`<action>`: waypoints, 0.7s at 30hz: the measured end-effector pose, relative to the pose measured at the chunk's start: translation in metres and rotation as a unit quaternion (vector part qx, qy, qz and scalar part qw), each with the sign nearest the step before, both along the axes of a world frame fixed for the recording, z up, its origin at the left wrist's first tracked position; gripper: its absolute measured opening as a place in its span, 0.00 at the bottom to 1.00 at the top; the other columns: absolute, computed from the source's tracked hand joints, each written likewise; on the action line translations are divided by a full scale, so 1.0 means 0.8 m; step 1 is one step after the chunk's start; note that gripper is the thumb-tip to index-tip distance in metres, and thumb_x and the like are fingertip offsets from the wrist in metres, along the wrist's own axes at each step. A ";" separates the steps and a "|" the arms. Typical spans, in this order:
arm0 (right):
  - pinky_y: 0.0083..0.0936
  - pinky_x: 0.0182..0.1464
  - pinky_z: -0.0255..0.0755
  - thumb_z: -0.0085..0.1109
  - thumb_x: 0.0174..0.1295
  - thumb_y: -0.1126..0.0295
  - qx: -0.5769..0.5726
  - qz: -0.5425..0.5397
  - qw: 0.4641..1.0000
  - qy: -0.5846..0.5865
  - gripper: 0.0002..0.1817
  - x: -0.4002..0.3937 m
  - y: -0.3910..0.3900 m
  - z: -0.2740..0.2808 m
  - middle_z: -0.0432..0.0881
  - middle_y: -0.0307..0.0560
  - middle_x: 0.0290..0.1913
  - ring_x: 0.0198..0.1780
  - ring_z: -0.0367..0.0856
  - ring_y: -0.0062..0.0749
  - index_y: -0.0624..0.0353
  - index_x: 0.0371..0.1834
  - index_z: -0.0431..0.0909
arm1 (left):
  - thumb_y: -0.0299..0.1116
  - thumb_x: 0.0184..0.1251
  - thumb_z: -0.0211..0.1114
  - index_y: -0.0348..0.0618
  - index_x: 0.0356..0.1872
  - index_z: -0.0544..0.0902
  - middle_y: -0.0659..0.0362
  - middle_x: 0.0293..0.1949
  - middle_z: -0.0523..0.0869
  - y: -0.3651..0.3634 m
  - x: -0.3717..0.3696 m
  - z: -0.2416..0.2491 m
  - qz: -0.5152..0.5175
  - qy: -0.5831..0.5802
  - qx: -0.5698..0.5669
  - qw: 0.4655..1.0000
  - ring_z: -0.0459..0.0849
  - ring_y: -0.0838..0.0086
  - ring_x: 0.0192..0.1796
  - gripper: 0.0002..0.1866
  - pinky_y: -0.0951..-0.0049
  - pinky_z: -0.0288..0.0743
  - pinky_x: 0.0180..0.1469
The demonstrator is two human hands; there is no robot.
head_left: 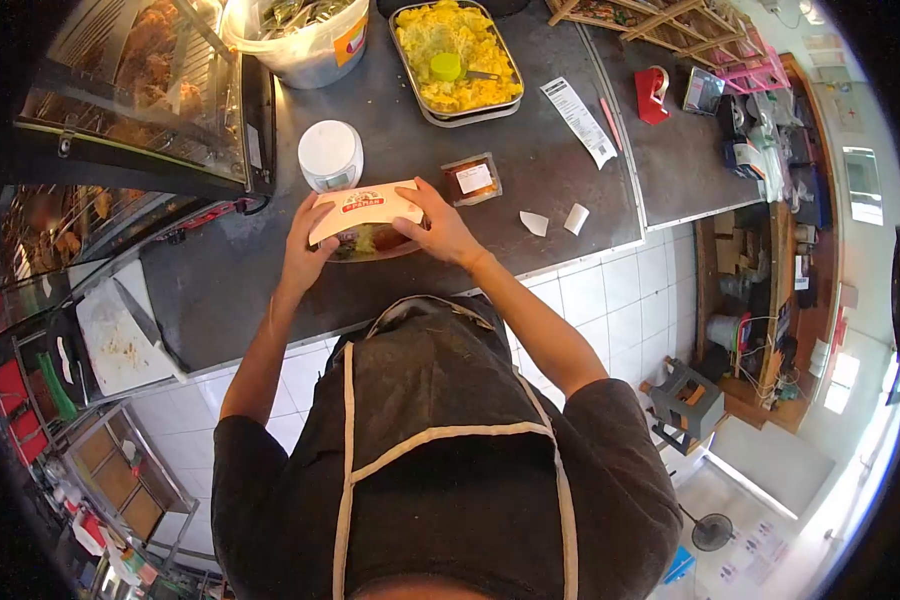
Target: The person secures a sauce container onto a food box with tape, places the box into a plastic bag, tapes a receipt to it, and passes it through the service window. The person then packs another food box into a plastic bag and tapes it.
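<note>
A paper takeaway food box [367,207] with a red printed logo on its pale lid is between my two hands at the counter's front edge. The lid is bowed, and food shows in the gap below it. My left hand [307,238] grips the box's left end, fingers on the lid. At the other end my right hand [438,232] holds the lid with its thumb on the front edge. Just behind the box stands a round white kitchen scale [330,155]. A small sealed sauce tray [472,179] with a white label lies right of my right hand.
At the back are a metal tray of yellow rice [457,60] with a green scoop and a white tub [300,40]. A receipt [578,120], paper scraps [555,220] and a red tape dispenser [652,95] lie rightward. A glass food cabinet [160,90] stands left.
</note>
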State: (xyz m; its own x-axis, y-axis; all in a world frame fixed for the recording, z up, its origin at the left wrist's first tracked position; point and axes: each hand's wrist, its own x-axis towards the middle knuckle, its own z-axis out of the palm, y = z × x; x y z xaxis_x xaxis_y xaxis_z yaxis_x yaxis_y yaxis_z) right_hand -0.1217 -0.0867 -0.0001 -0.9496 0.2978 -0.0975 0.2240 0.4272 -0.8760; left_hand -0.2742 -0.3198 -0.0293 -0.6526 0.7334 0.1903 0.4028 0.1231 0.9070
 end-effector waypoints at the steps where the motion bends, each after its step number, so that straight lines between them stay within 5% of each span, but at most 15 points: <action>1: 0.38 0.66 0.61 0.60 0.57 0.43 -0.006 -0.003 0.999 0.032 0.35 0.000 0.003 0.000 0.57 0.70 0.70 0.67 0.64 0.59 0.54 0.62 0.72 | 0.53 0.58 0.67 0.41 0.57 0.76 0.41 0.67 0.65 0.000 -0.002 0.000 0.000 -0.001 -0.003 1.000 0.62 0.52 0.70 0.32 0.59 0.56 0.68; 4: 0.38 0.64 0.64 0.63 0.56 0.47 0.004 0.006 1.000 0.024 0.32 -0.003 0.008 0.003 0.60 0.69 0.68 0.65 0.67 0.59 0.54 0.60 0.74 | 0.51 0.59 0.66 0.41 0.56 0.77 0.42 0.66 0.66 0.006 -0.006 0.003 -0.037 0.017 -0.005 0.999 0.65 0.53 0.68 0.29 0.60 0.59 0.67; 10: 0.37 0.65 0.63 0.66 0.54 0.49 0.085 -0.013 0.996 -0.005 0.29 -0.022 0.008 0.023 0.65 0.66 0.67 0.66 0.67 0.56 0.51 0.57 0.77 | 0.42 0.59 0.67 0.39 0.49 0.81 0.49 0.51 0.81 0.024 -0.016 0.033 0.050 0.062 -0.039 0.996 0.78 0.57 0.57 0.21 0.61 0.64 0.64; 12: 0.42 0.66 0.61 0.66 0.54 0.50 0.241 0.046 0.969 -0.017 0.28 -0.035 0.018 0.034 0.67 0.63 0.66 0.65 0.69 0.56 0.51 0.57 0.78 | 0.40 0.57 0.68 0.38 0.47 0.82 0.50 0.46 0.85 0.031 -0.037 0.048 -0.034 0.239 -0.066 0.968 0.81 0.58 0.52 0.20 0.62 0.69 0.60; 13: 0.47 0.67 0.58 0.63 0.58 0.54 0.159 0.075 0.984 0.024 0.23 -0.041 0.026 0.030 0.72 0.55 0.63 0.63 0.72 0.49 0.50 0.55 0.79 | 0.35 0.56 0.68 0.38 0.48 0.82 0.50 0.47 0.85 0.032 -0.038 0.054 -0.049 0.209 -0.068 0.974 0.81 0.60 0.54 0.19 0.64 0.71 0.59; 17: 0.47 0.67 0.59 0.57 0.62 0.62 0.118 0.130 0.984 0.038 0.16 -0.050 0.029 0.023 0.80 0.39 0.57 0.59 0.76 0.37 0.50 0.52 0.80 | 0.30 0.55 0.67 0.39 0.49 0.82 0.50 0.47 0.85 0.036 -0.050 0.049 -0.088 0.025 -0.093 0.991 0.80 0.60 0.56 0.18 0.65 0.71 0.60; 21: 0.44 0.67 0.60 0.56 0.60 0.70 0.134 0.141 0.979 0.051 0.19 -0.052 0.038 0.028 0.76 0.46 0.61 0.62 0.73 0.40 0.50 0.56 0.78 | 0.20 0.56 0.61 0.41 0.54 0.79 0.48 0.59 0.77 0.038 -0.049 0.075 -0.120 -0.004 -0.101 0.988 0.73 0.58 0.64 0.21 0.65 0.65 0.65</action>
State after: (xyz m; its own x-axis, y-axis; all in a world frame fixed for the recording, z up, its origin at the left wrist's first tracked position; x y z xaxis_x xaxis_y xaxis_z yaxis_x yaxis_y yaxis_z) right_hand -0.1631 -0.0565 0.0222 -0.9985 0.0233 0.0486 -0.0200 0.6771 -0.7356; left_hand -0.3136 -0.2892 0.0307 -0.4555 0.8900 0.0189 0.4350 0.2040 0.8770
